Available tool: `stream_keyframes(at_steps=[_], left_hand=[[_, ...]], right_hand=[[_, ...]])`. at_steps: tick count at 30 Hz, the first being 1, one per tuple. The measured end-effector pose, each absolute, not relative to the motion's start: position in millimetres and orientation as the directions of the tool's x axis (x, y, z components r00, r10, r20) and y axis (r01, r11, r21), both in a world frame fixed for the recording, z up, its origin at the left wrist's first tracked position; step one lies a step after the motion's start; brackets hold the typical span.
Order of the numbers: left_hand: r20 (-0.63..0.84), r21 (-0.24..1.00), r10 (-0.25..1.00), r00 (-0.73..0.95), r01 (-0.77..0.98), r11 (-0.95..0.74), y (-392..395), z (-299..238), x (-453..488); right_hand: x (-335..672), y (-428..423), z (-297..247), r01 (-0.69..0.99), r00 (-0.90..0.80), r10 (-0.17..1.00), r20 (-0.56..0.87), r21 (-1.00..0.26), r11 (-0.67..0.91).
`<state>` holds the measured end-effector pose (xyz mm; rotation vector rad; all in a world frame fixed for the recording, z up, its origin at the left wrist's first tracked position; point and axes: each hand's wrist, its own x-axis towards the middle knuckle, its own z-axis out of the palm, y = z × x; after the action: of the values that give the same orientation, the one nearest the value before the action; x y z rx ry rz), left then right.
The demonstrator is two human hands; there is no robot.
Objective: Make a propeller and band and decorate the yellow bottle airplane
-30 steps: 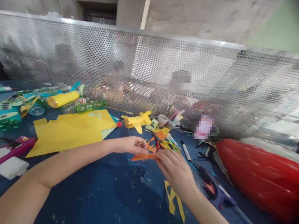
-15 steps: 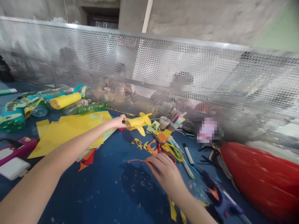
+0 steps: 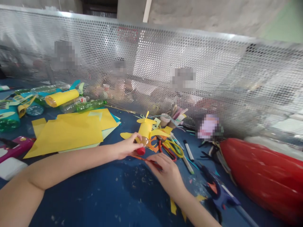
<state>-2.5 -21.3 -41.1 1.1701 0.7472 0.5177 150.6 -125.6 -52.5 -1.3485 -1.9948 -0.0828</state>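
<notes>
Yellow bottle (image 3: 145,130) | long axis near-to-far | red cap (image 3: 141,151) pointing nearward

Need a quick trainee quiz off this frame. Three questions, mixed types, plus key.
1. Multiple choice: what does the right hand hold?
A) scissors
B) a thin orange piece
C) a glue gun

2. True or false: in the picture, the red bag lies to the right of the white marker.

3. Fill in the blank: the left hand has its fingers at the neck end of the yellow-winged bottle, which has a ____ cap.

Key: 1. B; 2. true; 3. red
</notes>
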Motion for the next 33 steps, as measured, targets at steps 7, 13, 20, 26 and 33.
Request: stream_keyframes(at_steps=[7,13,20,26,33], left_hand=[[-0.267,0.922,0.691,0.671,-0.032,0.387,-44,-43,5],[-0.329,0.903,0.66,0.676,0.019,0.43,-47,-31,2],[-0.333,0.889,0.664,0.67,-0.013,0.459,-49,-29,4],[-0.331,0.88,0.665,0.67,-0.035,0.474,-46,-37,6],[-0.304,0.899,0.651,0.695,-0.016,0.437,-46,-39,4]], right_hand=[[150,-130,-64,0.892,-0.134,0.793,0.594,-0.276,0.357],[153,-127,-67,0.901,-0.063,0.816,0.575,-0.319,0.294],[154,-125,-68,0.916,-0.053,0.822,0.566,-0.3,0.266],[156,-123,-71,0.931,-0.077,0.817,0.572,-0.252,0.264],[157,-122,-70,0.939,-0.068,0.817,0.573,-0.239,0.246]])
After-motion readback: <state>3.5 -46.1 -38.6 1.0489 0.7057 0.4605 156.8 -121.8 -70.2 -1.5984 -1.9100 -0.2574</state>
